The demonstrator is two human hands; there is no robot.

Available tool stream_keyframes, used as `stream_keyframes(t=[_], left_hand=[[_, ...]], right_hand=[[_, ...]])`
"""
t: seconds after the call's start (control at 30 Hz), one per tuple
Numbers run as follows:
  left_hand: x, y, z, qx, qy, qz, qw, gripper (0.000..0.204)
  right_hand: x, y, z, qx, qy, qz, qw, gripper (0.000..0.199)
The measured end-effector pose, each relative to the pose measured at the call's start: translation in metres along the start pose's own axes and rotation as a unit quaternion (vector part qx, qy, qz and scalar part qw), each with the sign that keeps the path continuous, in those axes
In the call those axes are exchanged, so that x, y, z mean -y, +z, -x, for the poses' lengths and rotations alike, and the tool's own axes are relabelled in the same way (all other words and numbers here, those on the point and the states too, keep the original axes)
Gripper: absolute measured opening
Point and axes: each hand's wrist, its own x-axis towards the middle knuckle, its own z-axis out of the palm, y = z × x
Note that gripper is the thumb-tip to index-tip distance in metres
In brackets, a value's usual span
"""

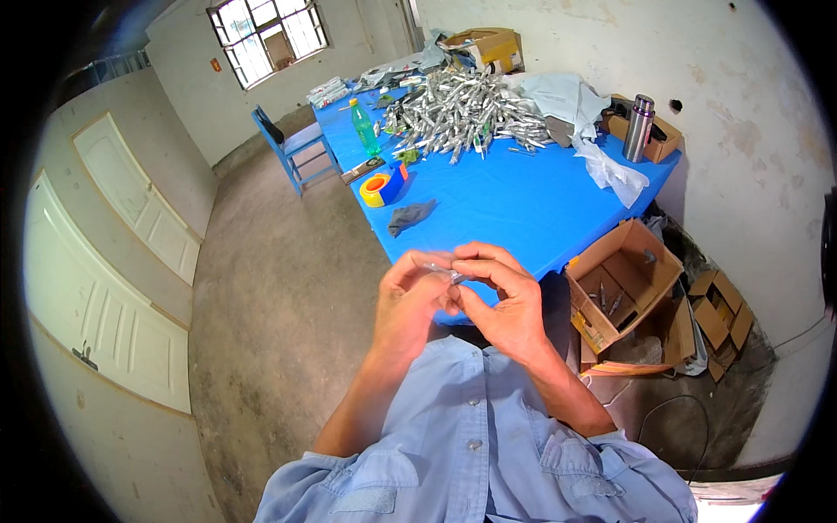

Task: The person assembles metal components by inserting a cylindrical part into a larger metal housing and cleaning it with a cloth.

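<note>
In front of my chest, just over the near edge of the blue-covered table [506, 187], my two hands come together. My left hand [406, 301], slightly smeared by motion, pinches a small silvery, partly clear piece [456, 275]. My right hand [506, 305] closes on the same piece from the other side with thumb and fingertips. Fingers hide most of it, so its kind cannot be told. Farther up the table lies a big heap of slim silvery, pen-like pieces [466, 109]. A dark grey cloth [411, 217] rests nearest to my hands.
A yellow-and-blue tape roll [381, 187], a green bottle [364, 129] and a steel flask [638, 129] stand on the table. Open cardboard boxes [623, 288] sit at the right, one holding a few slim pieces. A blue chair [296, 150] is at the table's left.
</note>
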Motion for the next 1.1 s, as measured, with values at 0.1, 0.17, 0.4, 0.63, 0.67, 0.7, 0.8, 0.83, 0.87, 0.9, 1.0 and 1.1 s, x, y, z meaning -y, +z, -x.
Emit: stream_keyframes(t=[0.1, 0.17, 0.4, 0.63, 0.67, 0.7, 0.8, 0.83, 0.87, 0.9, 1.0, 1.1], left_hand=[[0.001, -0.005, -0.001, 0.004, -0.007, 0.006, 1.0, 0.008], [0.001, -0.005, -0.002, 0.006, -0.015, 0.013, 1.0, 0.006], [0.0, -0.003, -0.003, 0.002, -0.03, 0.046, 0.999, 0.004], [0.003, -0.005, -0.003, -0.001, -0.036, 0.079, 0.996, 0.003], [0.005, -0.006, -0.003, 0.002, -0.04, 0.074, 0.996, 0.003], [0.006, -0.007, -0.002, 0.005, -0.042, 0.07, 0.997, 0.004], [0.003, -0.003, 0.0, 0.0, -0.056, 0.072, 0.996, 0.011], [0.002, -0.001, 0.0, -0.003, -0.062, 0.076, 0.995, 0.014], [0.003, 0.0, 0.0, 0.003, -0.063, 0.08, 0.995, 0.016], [0.003, -0.001, 0.0, 0.009, -0.064, 0.084, 0.994, 0.019], [0.004, 0.0, -0.001, 0.013, -0.064, 0.088, 0.994, 0.021], [0.005, 0.002, -0.001, -0.001, -0.063, 0.08, 0.995, 0.019]], right_hand=[[0.001, 0.001, 0.001, 0.0, 0.028, -0.03, 0.999, 0.032], [-0.001, 0.001, 0.002, -0.003, 0.041, -0.036, 0.999, 0.031], [-0.002, 0.003, 0.003, -0.02, 0.045, -0.03, 0.998, 0.029], [-0.004, 0.006, 0.005, -0.019, 0.046, -0.023, 0.999, 0.028], [-0.005, 0.005, 0.005, -0.018, 0.045, -0.019, 0.999, 0.028], [-0.003, 0.005, 0.005, -0.022, 0.051, -0.027, 0.998, 0.028], [0.001, 0.004, 0.004, -0.034, 0.064, -0.056, 0.996, 0.028], [-0.001, 0.002, 0.003, -0.038, 0.067, -0.069, 0.995, 0.028], [-0.002, 0.001, 0.003, -0.043, 0.07, -0.081, 0.993, 0.028], [-0.004, 0.0, 0.003, -0.041, 0.074, -0.091, 0.992, 0.028], [-0.007, -0.002, 0.005, -0.042, 0.081, -0.109, 0.99, 0.028], [-0.006, -0.001, 0.005, -0.045, 0.074, -0.1, 0.991, 0.027]])
